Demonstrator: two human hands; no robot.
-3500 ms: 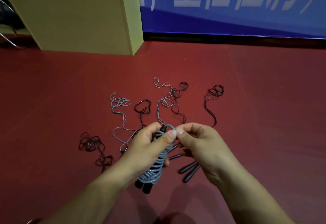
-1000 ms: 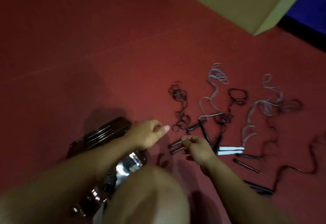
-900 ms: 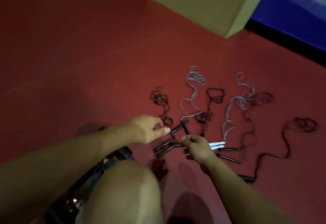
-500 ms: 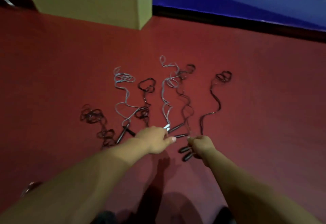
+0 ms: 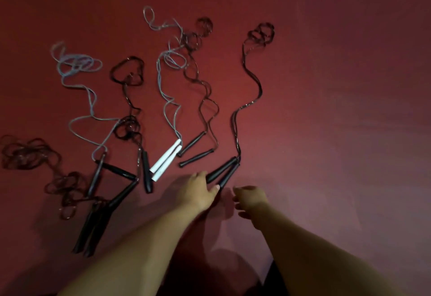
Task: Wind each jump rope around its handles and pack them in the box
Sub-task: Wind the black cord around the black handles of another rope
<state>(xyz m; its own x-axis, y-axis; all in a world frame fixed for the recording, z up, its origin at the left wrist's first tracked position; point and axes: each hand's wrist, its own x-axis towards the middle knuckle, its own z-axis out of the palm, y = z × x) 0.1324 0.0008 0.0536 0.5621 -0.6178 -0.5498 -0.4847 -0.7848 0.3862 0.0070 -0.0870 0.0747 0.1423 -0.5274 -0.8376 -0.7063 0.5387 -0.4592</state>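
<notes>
Dark red floor (image 5: 326,109) carries several unwound jump ropes, cords trailing away from viewer. Landmark: white handles (image 5: 166,160), side by side, grey cord (image 5: 163,81) attached. Just right: two black-handled ropes (image 5: 194,149), (image 5: 224,171). Left: black handles (image 5: 145,172), crossed pair (image 5: 112,170), grey-corded loops (image 5: 74,62). Far left: dark tangled rope (image 5: 35,153), handles (image 5: 91,228) nearest viewer.

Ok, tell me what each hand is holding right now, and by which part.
Nothing is held. The left hand touches the near ends of the rightmost rope's black handles; no grip shows. The right hand hovers, holding nothing.
</notes>
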